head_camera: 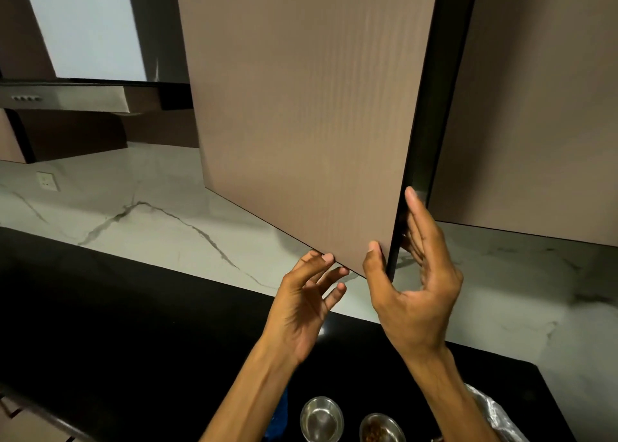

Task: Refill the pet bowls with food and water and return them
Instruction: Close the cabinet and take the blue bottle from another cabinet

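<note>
Brown cupboard door (301,113): right hand (414,294) pinches its corner, left hand (307,301) loose, fingertips touching underneath. A swinging door could bump the head.

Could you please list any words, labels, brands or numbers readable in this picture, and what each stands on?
None can be read.
Cabinet door: plain, no print.
Two metal bowls: no markings show.
Wall socket: too small to show any lettering.

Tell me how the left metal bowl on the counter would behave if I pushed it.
The left bowl looks like thin shiny steel, so probably light and rigid. On the glossy black counter it would likely slide easily. It sits low and wide, so tipping seems unlikely.
</note>
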{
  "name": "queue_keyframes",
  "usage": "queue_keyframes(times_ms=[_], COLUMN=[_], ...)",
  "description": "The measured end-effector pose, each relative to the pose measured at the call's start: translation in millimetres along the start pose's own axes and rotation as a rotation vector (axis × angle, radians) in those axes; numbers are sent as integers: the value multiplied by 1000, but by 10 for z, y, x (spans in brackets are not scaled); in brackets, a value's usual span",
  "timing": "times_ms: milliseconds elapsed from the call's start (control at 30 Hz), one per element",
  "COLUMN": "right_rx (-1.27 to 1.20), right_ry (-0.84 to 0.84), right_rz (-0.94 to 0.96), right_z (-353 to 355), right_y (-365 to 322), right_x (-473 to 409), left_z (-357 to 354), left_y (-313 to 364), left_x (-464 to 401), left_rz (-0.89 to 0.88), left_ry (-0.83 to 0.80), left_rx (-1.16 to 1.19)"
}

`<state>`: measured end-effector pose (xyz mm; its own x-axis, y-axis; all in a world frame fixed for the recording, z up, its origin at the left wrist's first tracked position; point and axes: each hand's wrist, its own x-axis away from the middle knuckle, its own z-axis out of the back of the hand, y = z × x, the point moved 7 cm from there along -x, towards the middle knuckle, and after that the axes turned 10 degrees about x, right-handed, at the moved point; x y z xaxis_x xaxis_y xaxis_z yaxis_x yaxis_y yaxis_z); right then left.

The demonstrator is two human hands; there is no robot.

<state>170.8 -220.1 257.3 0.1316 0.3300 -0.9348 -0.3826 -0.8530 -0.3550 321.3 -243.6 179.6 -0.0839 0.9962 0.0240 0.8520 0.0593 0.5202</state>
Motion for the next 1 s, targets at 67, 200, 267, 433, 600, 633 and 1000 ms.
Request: queue_keyframes(times_ms=[67, 200, 267, 433, 600, 633, 1000], right_rx=[11, 38, 52, 60, 94, 113, 286], right_ry=[-5, 2, 10, 34, 87, 95, 143], right_rz=[-14, -18, -10, -44, -95, -85, -89], right_z=[25, 77, 93, 105, 119, 126, 131], right_y=[134, 379, 480, 726, 974, 1010, 1423], right_x=[-19, -72, -103, -132, -95, -97, -169], left_z=[-36, -88, -118, -225, -298, -309, -403], left_y=[-79, -251, -333, -448, -517, -536, -646], left_x=[-80, -232, -305, -466, -653, -690, -1008], left_rz=[6, 50, 69, 65, 34, 30, -2], left_ry=[5, 17, 17, -26, -49, -52, -58], left_rx=[5, 45, 62, 78, 65, 62, 40])
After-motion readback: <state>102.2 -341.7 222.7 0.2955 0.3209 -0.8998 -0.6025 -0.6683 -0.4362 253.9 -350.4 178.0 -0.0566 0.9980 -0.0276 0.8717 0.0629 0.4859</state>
